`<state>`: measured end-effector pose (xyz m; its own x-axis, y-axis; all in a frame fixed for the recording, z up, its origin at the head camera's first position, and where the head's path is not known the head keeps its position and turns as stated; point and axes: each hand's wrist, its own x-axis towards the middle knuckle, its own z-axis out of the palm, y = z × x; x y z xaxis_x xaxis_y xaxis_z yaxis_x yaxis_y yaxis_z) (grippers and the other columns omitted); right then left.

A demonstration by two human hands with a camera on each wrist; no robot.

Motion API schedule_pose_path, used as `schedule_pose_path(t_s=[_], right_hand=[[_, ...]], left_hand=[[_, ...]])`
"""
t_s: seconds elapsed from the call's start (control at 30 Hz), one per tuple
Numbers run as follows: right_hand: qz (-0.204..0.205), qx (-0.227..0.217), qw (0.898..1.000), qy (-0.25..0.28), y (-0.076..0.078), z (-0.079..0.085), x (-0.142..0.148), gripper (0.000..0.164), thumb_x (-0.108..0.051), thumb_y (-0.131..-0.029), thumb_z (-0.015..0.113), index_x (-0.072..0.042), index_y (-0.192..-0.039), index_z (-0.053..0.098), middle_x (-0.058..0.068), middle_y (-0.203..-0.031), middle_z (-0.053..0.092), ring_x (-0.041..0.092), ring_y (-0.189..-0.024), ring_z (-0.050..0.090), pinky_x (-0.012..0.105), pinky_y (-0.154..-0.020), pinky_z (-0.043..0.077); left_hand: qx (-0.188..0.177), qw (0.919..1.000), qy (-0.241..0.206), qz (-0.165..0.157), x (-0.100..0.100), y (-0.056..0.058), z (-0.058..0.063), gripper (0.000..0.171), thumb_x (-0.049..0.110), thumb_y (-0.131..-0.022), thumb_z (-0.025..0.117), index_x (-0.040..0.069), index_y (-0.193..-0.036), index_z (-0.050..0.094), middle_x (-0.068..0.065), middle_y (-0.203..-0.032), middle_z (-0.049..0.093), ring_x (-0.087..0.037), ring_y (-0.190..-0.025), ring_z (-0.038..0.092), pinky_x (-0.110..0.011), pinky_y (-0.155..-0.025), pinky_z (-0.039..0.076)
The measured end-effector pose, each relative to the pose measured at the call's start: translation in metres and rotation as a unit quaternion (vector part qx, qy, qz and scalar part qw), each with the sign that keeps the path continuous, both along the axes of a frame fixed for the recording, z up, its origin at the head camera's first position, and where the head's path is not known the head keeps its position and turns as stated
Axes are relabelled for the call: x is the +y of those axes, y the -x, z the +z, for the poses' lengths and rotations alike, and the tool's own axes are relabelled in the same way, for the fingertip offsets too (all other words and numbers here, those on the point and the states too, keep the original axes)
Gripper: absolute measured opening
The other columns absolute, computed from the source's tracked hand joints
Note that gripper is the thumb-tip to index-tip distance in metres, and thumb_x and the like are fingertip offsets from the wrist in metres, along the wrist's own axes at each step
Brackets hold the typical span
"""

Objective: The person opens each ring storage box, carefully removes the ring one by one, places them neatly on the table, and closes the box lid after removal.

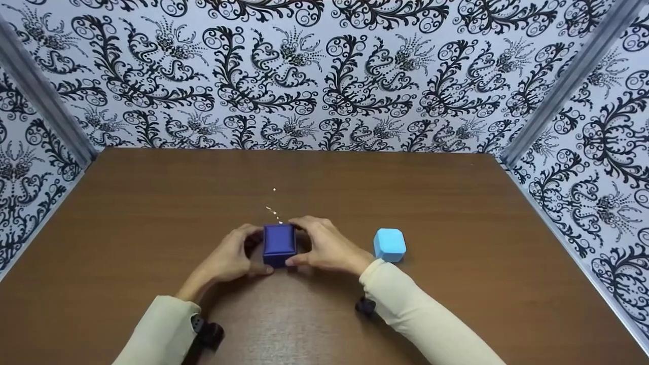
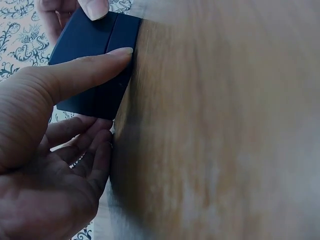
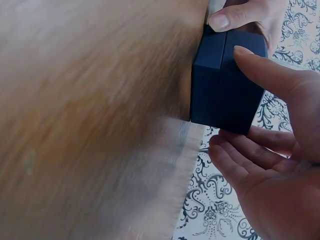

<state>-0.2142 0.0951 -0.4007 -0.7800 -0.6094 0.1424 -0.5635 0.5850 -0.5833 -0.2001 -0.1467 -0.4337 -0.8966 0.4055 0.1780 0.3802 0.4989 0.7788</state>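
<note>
Brown tabletop (image 1: 167,192) | with left hand (image 1: 230,257) and right hand (image 1: 327,247) we hold the closed blue box (image 1: 279,240), thumbs in front | inside hidden from us | light-blue cube (image 1: 389,244) rightward, beside our right sleeve (image 1: 416,304)

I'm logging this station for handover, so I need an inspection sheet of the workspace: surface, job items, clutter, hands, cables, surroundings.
Surface: brown wood-grain table, with a pale sheen near the person.
Job items: dark blue box, seemingly closed; light-blue box to its right.
Clutter: tiny pale specks beyond the dark blue box, too small to identify.
Hands: left hand and right hand grip the dark blue box from opposite sides.
Cables: nothing seen.
Surroundings: white panels with black scrollwork; grey corner strips.
</note>
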Motion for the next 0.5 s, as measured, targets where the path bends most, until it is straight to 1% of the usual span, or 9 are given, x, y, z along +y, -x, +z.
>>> schedule_pose_path(t_s=[0.2,0.4,0.5], right_hand=[[-0.002,-0.013,1.0,-0.004,0.003,0.002,0.0,0.074,-0.028,-0.081,0.088,0.003,-0.14,0.055,0.014,-0.129,0.064,0.028,-0.119,0.061,0.037,-0.105,0.046],[-0.018,-0.065,0.998,0.01,0.007,0.006,0.0,0.072,-0.027,-0.081,0.088,0.001,-0.139,0.057,0.014,-0.131,0.065,0.026,-0.119,0.062,0.036,-0.103,0.047],[-0.021,-0.086,0.996,0.021,0.011,0.007,0.001,0.071,-0.028,-0.08,0.089,-0.001,-0.138,0.059,0.012,-0.127,0.068,0.024,-0.115,0.064,0.037,-0.103,0.047]], left_hand=[[0.005,0.9999,0.015,0.007,0.001,0.002,0.002,0.067,0.012,-0.065,0.095,-0.007,-0.121,0.065,-0.01,-0.106,0.064,-0.028,-0.1,0.061,-0.049,-0.092,0.049],[-0.001,0.9996,0.022,0.019,0.002,0.003,0.004,0.067,0.014,-0.062,0.097,-0.006,-0.119,0.067,-0.008,-0.103,0.065,-0.027,-0.097,0.06,-0.048,-0.09,0.049],[0.002,0.9995,0.025,0.018,0.002,0.003,0.005,0.067,0.015,-0.061,0.097,-0.006,-0.117,0.067,-0.007,-0.101,0.065,-0.027,-0.095,0.061,-0.047,-0.089,0.049]])
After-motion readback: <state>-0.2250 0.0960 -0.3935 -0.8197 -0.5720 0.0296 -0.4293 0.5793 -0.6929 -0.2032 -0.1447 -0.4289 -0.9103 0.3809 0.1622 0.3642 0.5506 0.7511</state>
